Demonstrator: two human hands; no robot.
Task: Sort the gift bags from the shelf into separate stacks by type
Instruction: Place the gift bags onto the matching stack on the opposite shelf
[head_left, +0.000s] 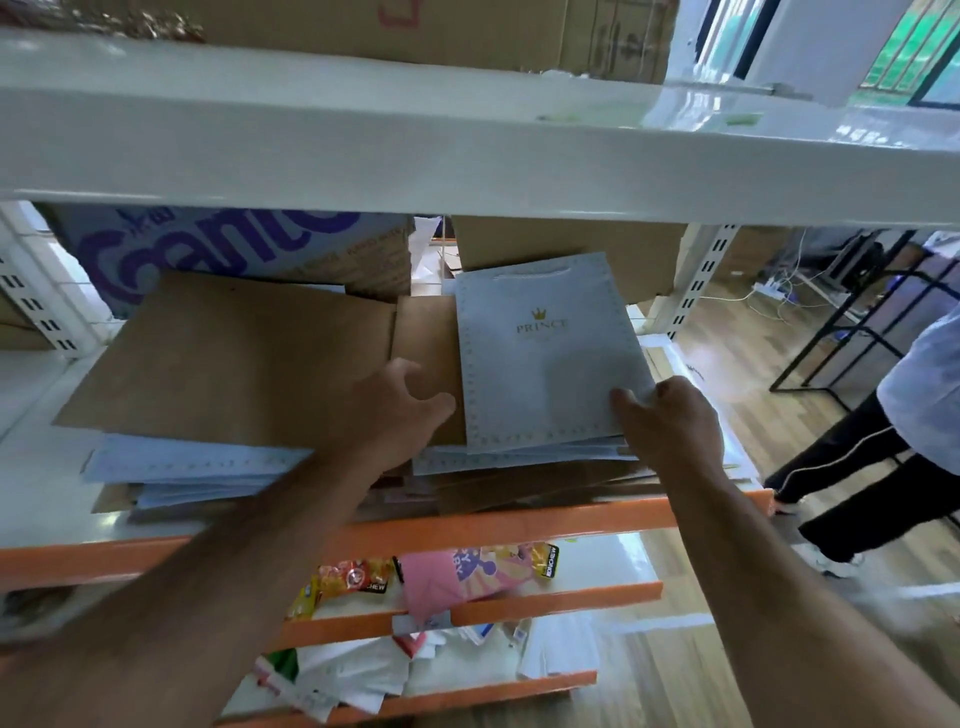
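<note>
1. Forearms (218, 587) are seen closest, reaching up across the orange shelf beam (467, 525) to the pile.
2. Right hand (670, 426): the near right corner of the pale blue gift bag (545, 358) is pinched, thumb on top, fingers curled beneath.
3. Left hand (395, 415): fingers loosely spread, nothing gripped. It is laid over the brown kraft bag (228, 358), thumb just beside the blue bag's left edge.
4. Location: the blue bag lies flat on top of a mixed pile on the white shelf (31, 415), partly overlapping the kraft bag. More blue bags (197, 462) are sandwiched beneath.
5. Risk, as judged: a one-corner pinch may let the bag droop or crease when lifted. The pile is loose and staggered, so lower bags could be dragged out over the beam.
6. Appearance: matte pale blue, folded flat, dotted border, gold crown above "PRINCE" lettering, handle slot cut at the far end.
</note>
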